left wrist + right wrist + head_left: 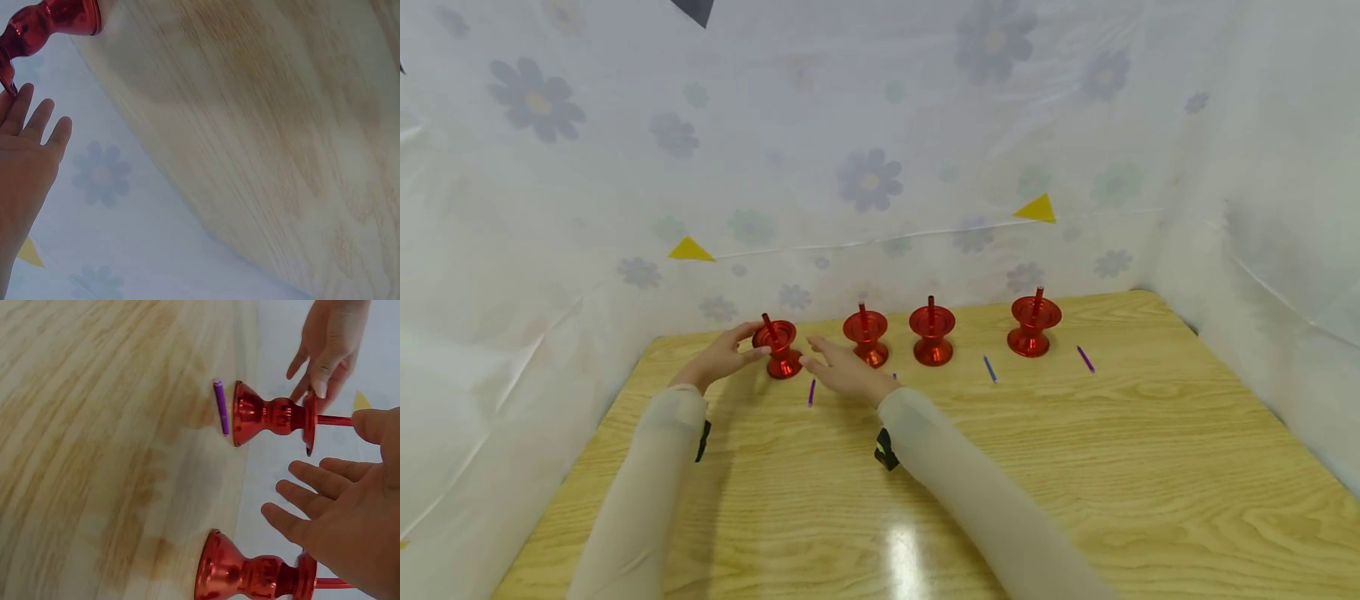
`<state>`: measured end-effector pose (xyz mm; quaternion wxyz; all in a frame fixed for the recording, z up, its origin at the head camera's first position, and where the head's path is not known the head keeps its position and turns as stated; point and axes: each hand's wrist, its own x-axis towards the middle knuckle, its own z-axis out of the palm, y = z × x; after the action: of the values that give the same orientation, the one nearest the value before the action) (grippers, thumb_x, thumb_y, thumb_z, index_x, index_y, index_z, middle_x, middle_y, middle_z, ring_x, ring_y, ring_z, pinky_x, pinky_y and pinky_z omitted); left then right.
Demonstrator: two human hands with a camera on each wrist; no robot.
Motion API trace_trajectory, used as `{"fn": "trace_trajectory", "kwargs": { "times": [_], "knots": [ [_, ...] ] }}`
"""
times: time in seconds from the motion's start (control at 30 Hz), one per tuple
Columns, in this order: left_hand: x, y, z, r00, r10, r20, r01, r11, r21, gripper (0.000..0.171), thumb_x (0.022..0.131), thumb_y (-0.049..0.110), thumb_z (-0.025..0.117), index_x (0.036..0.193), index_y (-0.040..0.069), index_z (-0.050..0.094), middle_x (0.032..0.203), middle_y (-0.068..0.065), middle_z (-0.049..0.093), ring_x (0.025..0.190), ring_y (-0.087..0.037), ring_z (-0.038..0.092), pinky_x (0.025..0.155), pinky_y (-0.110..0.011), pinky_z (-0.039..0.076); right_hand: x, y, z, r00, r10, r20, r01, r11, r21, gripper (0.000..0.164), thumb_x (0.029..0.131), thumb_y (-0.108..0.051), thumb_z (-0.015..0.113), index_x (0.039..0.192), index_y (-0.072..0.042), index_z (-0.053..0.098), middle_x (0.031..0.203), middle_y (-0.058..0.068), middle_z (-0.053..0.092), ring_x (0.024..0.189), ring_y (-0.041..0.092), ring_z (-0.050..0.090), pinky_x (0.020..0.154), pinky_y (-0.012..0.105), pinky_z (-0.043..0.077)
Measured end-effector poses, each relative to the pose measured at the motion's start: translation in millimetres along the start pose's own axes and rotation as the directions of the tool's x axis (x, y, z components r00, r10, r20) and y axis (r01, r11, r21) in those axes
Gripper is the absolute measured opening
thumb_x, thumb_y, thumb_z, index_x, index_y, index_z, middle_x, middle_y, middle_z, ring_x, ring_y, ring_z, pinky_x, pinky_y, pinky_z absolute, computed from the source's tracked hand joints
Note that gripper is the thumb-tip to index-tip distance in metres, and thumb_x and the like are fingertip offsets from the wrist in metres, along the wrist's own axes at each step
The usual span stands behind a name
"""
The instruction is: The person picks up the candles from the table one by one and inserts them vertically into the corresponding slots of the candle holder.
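Note:
The leftmost red metal candle holder (pixel 784 365) stands upright at the back left of the table, a thin red stem rising from its dish. My left hand (pixel 718 360) holds its dish by the rim; in the right wrist view the thumb of that hand (pixel 334 347) lies on the near edge with fingers behind. My right hand (pixel 847 375) hovers between this holder and a second red candle holder (pixel 867 328), fingers extended and apart, holding nothing. Below the first holder lies a short purple stick (pixel 221 407). The left wrist view shows only part of the holder (pixel 37 28).
Two more red candle holders (pixel 932 332) (pixel 1032 323) stand in the row to the right. A blue stick (pixel 990 368) and another purple stick (pixel 1086 359) lie before them. Behind the wooden table (pixel 1075 483) hangs a flowered white sheet (pixel 910 108).

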<state>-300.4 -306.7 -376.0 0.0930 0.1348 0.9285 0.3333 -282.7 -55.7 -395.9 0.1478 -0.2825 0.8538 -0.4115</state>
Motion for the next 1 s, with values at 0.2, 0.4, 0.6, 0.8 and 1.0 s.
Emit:
{"fn": "trace_trajectory", "kwargs": {
  "times": [0.2,0.4,0.6,0.8,1.0],
  "knots": [
    [-0.2,2.7,-1.3,1.000,-0.017,0.007,0.017,1.000,-0.001,0.064,0.100,0.024,0.054,0.149,-0.005,0.024,0.152,-0.028,0.024,0.139,-0.046,0.019,0.110,-0.063,0.017,17,4,11,0.993,0.117,0.035,-0.114,0.991,-0.075,0.060,0.103,-0.040,0.041,0.153,-0.008,0.026,0.153,0.008,0.035,0.140,0.024,0.033,0.113,0.041,0.027],
    [1.1,-1.2,-1.9,1.000,-0.012,0.010,0.012,1.000,-0.009,0.065,0.100,0.025,0.054,0.149,-0.005,0.024,0.151,-0.028,0.025,0.140,-0.045,0.019,0.111,-0.062,0.017,22,2,19,0.986,0.159,0.057,-0.148,0.976,-0.159,0.059,0.103,-0.039,0.041,0.151,-0.006,0.030,0.148,0.009,0.043,0.134,0.024,0.042,0.110,0.039,0.033],
    [2.0,-1.3,-0.3,1.000,-0.003,0.009,0.004,1.000,-0.030,0.066,0.099,0.026,0.055,0.149,-0.005,0.024,0.151,-0.028,0.026,0.140,-0.045,0.019,0.111,-0.061,0.016,21,-1,25,0.976,0.211,0.051,-0.192,0.949,-0.248,0.059,0.102,-0.039,0.045,0.149,-0.005,0.035,0.148,0.010,0.041,0.137,0.026,0.037,0.112,0.047,0.028],
    [1.1,-2.1,0.0,1.000,0.005,0.003,-0.005,1.000,-0.026,0.064,0.100,0.024,0.054,0.148,-0.006,0.025,0.151,-0.029,0.026,0.140,-0.045,0.019,0.111,-0.061,0.016,21,3,32,0.966,0.256,0.018,-0.230,0.895,-0.381,0.061,0.101,-0.044,0.045,0.150,-0.009,0.034,0.156,0.009,0.027,0.145,0.028,0.019,0.116,0.048,0.015],
    [0.7,-1.3,-0.9,1.000,-0.002,0.007,0.003,0.999,-0.032,0.062,0.100,0.021,0.054,0.149,-0.006,0.025,0.151,-0.028,0.026,0.140,-0.045,0.019,0.111,-0.061,0.015,19,4,35,0.967,0.254,-0.001,-0.227,0.863,-0.451,0.064,0.099,-0.044,0.049,0.150,-0.009,0.033,0.157,0.009,0.025,0.145,0.028,0.019,0.117,0.046,0.016]
  ]
}}
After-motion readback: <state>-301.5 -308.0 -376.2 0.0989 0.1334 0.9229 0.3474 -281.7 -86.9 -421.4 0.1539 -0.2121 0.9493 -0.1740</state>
